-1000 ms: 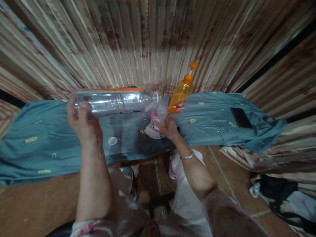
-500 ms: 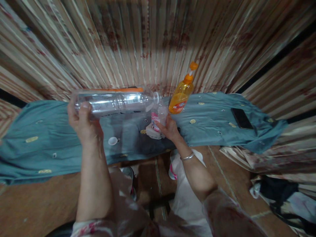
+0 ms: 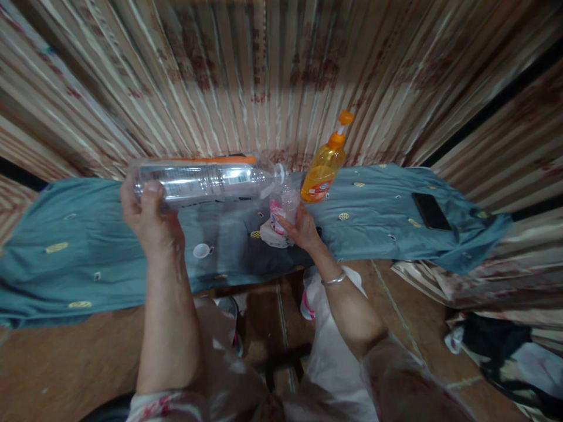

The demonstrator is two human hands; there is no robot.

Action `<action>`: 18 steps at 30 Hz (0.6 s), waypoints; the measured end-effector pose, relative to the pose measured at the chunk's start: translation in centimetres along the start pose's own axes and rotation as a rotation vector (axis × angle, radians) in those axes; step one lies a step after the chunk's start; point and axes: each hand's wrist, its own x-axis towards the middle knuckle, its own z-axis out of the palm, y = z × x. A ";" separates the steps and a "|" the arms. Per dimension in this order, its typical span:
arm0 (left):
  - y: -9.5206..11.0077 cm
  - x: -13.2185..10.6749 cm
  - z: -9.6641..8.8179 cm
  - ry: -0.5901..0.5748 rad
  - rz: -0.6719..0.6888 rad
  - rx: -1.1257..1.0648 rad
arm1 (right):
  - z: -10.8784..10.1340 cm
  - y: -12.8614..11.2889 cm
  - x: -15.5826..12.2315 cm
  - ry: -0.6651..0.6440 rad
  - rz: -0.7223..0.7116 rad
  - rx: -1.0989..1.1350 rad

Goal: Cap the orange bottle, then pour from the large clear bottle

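My left hand (image 3: pixel 152 214) grips the base end of a large clear plastic bottle (image 3: pixel 206 179) with an orange strip, tipped onto its side in the air. The big bottle's mouth lies over the top of a small clear bottle (image 3: pixel 278 214) with a pink label. Around that small bottle are the fingers of my right hand (image 3: pixel 304 228). Crumpled whitish material (image 3: pixel 273 235) sits at its foot. Whether liquid runs between the two bottles I cannot make out. Just beyond my right hand stands an orange pump bottle (image 3: pixel 321 173), partly filled with yellow-orange liquid.
A teal patterned cloth (image 3: pixel 369 217) covers the narrow table. A white cap (image 3: pixel 201 251) lies on it near my left forearm, and a black phone (image 3: pixel 431 211) rests at the right. Striped curtains (image 3: pixel 237 76) hang close behind. A dark bag (image 3: pixel 497 340) is on the floor at right.
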 end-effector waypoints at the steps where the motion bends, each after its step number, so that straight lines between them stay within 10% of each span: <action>1: 0.0 0.0 0.0 0.000 0.001 0.014 | 0.0 -0.1 0.0 -0.004 0.003 0.003; 18: -0.8 0.2 -0.6 -0.023 0.013 -0.041 | 0.0 -0.1 0.0 0.002 -0.007 0.009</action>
